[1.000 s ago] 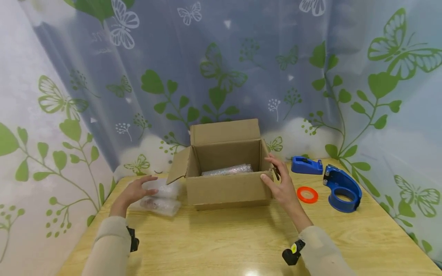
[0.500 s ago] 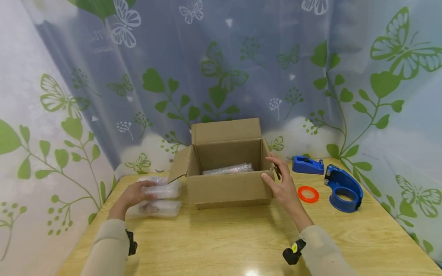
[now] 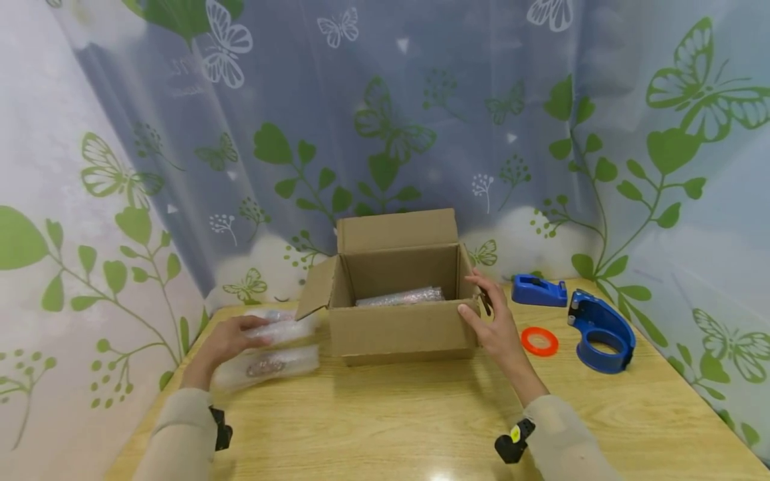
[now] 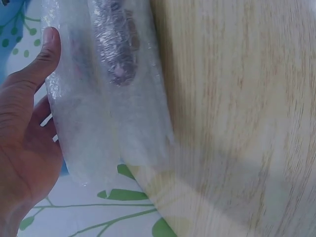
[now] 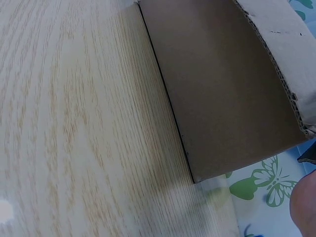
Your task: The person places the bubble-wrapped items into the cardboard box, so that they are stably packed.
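1. Pale wood-grain surface point(image 3: 421, 414), smooth and slightly glossy, backed by a translucent curtain printed with green leaves and butterflies point(image 3: 385, 133).
2. Left hand point(image 3: 225, 341) grips the upper of two bubble-wrapped packets point(image 3: 279, 329); its fingers curl over the crinkly clear plastic and the thumb presses the near side. In the left wrist view the packet point(image 4: 106, 94) is a soft, cloudy sleeve with a dark, lumpy core, lying against the palm point(image 4: 24, 138).
3. A second bubble-wrapped packet point(image 3: 267, 365) lies flat on the surface just below the first, touching it.
4. Both packets sit left of an open brown corrugated cardboard box point(image 3: 397, 327), just beside its left flap.
5. Right hand point(image 3: 490, 321) rests on the box's right front corner, fingers nearly straight and apart, thumb on the front wall.
6. Inside the box lies another bubble-wrapped bundle point(image 3: 400, 296).
7. Right of the box: a flat orange tape ring point(image 3: 539, 341), a rounded blue plastic tape dispenser point(image 3: 601, 329) and a smaller blue plastic tape holder point(image 3: 538, 290).
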A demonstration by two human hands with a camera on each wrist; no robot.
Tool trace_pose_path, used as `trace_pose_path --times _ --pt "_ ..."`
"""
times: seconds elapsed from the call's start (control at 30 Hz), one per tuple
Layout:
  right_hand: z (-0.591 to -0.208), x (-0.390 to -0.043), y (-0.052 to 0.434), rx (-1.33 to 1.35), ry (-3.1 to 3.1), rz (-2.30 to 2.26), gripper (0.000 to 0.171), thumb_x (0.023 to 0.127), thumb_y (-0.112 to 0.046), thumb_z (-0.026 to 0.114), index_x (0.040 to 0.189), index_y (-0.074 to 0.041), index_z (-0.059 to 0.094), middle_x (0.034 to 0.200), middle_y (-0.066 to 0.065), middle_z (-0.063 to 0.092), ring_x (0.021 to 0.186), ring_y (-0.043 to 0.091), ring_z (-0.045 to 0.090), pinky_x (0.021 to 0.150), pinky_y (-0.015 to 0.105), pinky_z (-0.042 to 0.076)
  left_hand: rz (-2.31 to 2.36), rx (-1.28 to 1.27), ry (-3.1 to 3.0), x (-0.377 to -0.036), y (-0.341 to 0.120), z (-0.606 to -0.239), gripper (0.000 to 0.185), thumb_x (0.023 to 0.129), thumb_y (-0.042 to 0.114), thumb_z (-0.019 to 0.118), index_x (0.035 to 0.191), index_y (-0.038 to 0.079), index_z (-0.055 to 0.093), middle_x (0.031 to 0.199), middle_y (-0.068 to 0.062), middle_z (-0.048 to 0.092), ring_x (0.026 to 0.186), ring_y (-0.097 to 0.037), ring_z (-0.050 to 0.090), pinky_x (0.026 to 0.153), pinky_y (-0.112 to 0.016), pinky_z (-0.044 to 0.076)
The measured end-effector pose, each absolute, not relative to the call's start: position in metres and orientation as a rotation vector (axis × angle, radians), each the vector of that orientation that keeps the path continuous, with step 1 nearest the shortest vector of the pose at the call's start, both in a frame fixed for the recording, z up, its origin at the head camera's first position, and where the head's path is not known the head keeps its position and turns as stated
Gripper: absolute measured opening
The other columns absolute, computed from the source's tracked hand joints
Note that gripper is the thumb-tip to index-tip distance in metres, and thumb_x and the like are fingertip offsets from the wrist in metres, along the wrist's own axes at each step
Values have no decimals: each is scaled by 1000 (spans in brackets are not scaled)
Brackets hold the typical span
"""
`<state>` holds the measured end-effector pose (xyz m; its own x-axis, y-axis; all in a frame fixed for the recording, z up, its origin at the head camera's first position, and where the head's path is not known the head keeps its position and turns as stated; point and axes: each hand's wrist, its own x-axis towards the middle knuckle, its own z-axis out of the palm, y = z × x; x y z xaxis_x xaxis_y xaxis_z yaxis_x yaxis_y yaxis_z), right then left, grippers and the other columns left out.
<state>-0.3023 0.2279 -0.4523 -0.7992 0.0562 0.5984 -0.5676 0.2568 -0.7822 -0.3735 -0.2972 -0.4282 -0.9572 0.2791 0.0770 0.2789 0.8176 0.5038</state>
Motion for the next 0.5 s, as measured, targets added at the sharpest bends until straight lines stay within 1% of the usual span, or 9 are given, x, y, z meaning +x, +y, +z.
trace_pose_path --times 0.1,0.27,0.33,0.5 --pt "-453 -302 228 462 -2021 1575 53 100 -6 68 150 -11 51 167 8 32 154 32 28 124 60 23 827 497 3032 -373 -300 -426 56 94 41 78 135 4 69 133 -24 67 124 -51 59 100 -64 50" --pt "-454 -302 228 449 -2039 1566 51 101 -8 67 150 -13 51 167 6 32 154 32 28 124 60 23 874 520 3023 -369 -303 -419 58 95 39 77 136 -1 66 133 -29 65 123 -51 59 98 -62 52" --pt "-453 -302 228 441 -2047 1560 51 101 -9 68 150 -13 51 167 5 32 154 32 27 124 61 23 899 508 3008 -367 -305 -415 59 96 37 76 138 -2 64 136 -31 63 125 -52 57 99 -63 51" --pt "-453 -302 229 432 -2059 1555 51 102 -11 67 150 -12 50 168 7 32 154 32 27 124 61 22 849 438 3056 -362 -309 -406 61 96 43 75 140 1 64 141 -31 59 129 -54 53 102 -67 46"
